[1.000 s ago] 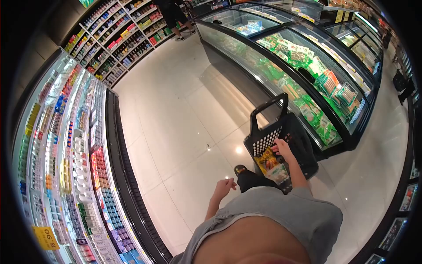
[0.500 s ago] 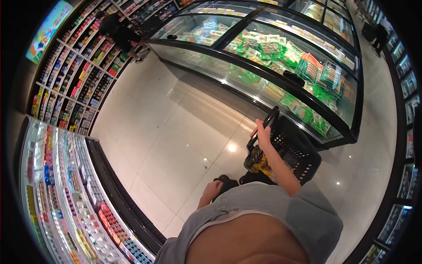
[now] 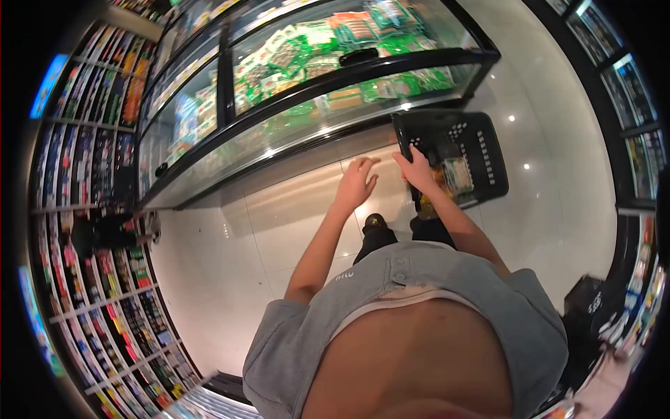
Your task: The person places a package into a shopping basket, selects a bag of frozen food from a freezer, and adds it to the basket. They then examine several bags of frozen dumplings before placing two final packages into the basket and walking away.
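Observation:
My right hand point(image 3: 414, 170) is closed on the handle of a black shopping basket point(image 3: 493, 143) at my right side. Inside it lie a clear-wrapped package point(image 3: 458, 174) and something yellow, partly hidden by my forearm. In front of my body, my left hand point(image 3: 357, 183) is raised with its fingers apart and nothing in them. Beyond both hands stands a glass-topped freezer point(image 3: 300, 134) with a black frame. Green-and-white packages point(image 3: 293, 52) are heaped behind its glass, along with orange-edged packs point(image 3: 352, 28).
Shelves of packaged goods point(image 3: 105, 293) line the left side, where a person in dark clothes point(image 3: 105, 234) stands. Another person's pale clothing point(image 3: 607, 384) and a black bag point(image 3: 586, 300) show at lower right. Glossy tiled floor point(image 3: 230, 279) lies around my feet.
My view has turned, so the freezer now spans the top. My left hand has risen from beside my body toward the freezer. The basket stays in my right hand.

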### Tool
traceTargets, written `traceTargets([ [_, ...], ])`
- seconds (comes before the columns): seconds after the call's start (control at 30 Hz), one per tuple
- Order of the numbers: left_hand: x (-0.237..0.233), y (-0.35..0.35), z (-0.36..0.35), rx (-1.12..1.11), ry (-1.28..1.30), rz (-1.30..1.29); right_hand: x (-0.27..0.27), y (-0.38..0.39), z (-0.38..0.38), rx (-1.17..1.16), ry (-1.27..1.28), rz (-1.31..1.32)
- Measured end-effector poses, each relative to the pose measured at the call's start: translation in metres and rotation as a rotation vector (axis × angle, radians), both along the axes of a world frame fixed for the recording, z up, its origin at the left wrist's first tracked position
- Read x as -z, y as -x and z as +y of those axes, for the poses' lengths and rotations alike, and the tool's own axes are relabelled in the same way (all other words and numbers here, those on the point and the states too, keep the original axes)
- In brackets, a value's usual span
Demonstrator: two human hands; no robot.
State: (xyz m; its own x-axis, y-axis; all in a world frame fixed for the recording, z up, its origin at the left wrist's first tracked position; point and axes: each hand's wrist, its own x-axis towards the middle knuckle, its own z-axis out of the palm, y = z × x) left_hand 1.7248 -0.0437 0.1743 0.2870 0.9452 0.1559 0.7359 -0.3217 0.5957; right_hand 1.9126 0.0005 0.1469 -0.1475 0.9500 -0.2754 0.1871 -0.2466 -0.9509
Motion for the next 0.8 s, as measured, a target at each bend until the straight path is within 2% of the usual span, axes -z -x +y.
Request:
traceTargets([
  [0.1, -0.025, -0.015, 0.037, 0.140, -0.148, 0.106, 0.024, -0.003, -0.017, 0.111, -0.265, -0.414],
  [0.13, -0.028, -0.025, 0.049, 0.224, -0.206, 0.132, 0.019, -0.005, -0.022, 0.131, -0.167, -0.498],
  [0.27, -0.038, -0.078, 0.088, 0.489, -0.414, 0.214, -0.007, -0.022, -0.042, 0.133, -0.165, -0.687],
  [0.37, 0.014, -0.107, 0.124, 0.621, -0.424, 0.303, -0.009, -0.037, -0.041, 0.164, -0.174, -0.707],
  [0.4, 0.017, -0.119, 0.133, 0.619, -0.480, 0.182, -0.012, -0.046, -0.035, 0.158, -0.163, -0.699],
  [0.5, 0.021, -0.141, 0.148, 0.556, -0.409, 0.211, 0.006, -0.074, -0.014, 0.207, -0.329, -0.519],
  [0.63, 0.022, -0.194, 0.157, 0.510, -0.470, 0.150, 0.003, -0.128, 0.000, 0.288, -0.420, -0.261],
  [0.8, 0.022, -0.271, 0.178, 0.459, -0.488, 0.121, -0.005, -0.210, 0.027, 0.257, -0.379, -0.206],
])
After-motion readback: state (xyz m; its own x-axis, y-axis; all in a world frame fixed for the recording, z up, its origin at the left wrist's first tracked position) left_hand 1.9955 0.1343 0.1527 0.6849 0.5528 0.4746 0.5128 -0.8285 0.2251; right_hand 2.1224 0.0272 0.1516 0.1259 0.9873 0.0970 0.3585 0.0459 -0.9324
